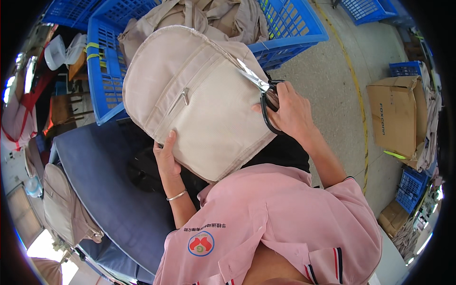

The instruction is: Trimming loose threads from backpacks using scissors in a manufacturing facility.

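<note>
A beige fabric backpack panel (pixel 216 107) with a rounded top and a zipper pull (pixel 185 96) lies across my lap, its far end reaching over the crate. My left hand (pixel 166 154) grips its lower left edge, thumb on top of the cloth. In my right hand (pixel 290 111) is a pair of black-handled scissors (pixel 266 102), my fingers in the handle loops. The scissors' blades point up and left along the panel's right edge seam, slightly apart. Whether they touch a thread there I cannot tell.
Just beyond the panel stands a blue plastic crate (pixel 105 71) heaped with beige fabric pieces (pixel 228 19). At the left are a dark blue padded surface (pixel 104 175) and a beige backpack (pixel 69 204). A cardboard box (pixel 392 111) stands at the right, past a yellow floor line (pixel 354 76).
</note>
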{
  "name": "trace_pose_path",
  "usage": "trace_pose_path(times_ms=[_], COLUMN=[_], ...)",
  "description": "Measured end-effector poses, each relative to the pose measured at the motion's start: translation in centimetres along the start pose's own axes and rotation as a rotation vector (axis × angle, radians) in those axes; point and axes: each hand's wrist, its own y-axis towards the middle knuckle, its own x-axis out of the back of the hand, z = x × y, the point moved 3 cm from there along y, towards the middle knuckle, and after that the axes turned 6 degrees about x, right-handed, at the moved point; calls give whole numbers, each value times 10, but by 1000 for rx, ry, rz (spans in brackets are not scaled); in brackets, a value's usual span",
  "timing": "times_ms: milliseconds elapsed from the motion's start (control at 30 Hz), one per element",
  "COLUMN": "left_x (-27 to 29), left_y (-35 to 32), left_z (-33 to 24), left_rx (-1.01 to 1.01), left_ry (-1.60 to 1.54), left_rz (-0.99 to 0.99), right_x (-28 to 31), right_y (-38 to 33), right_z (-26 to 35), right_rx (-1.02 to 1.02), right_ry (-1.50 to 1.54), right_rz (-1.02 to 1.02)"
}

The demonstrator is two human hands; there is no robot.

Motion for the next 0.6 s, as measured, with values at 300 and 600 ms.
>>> trace_pose_path(times_ms=[300, 600], left_x=[-2, -2], left_y=[-3, -2], left_z=[-2, 0], left_rx=[3, 7], left_ry=[-11, -18], left_rz=[-18, -15], right_x=[-2, -6], right_y=[-2, -3], right_z=[3, -3], right_rx=[31, 99], right_ry=[-35, -155], right_rz=[-75, -143])
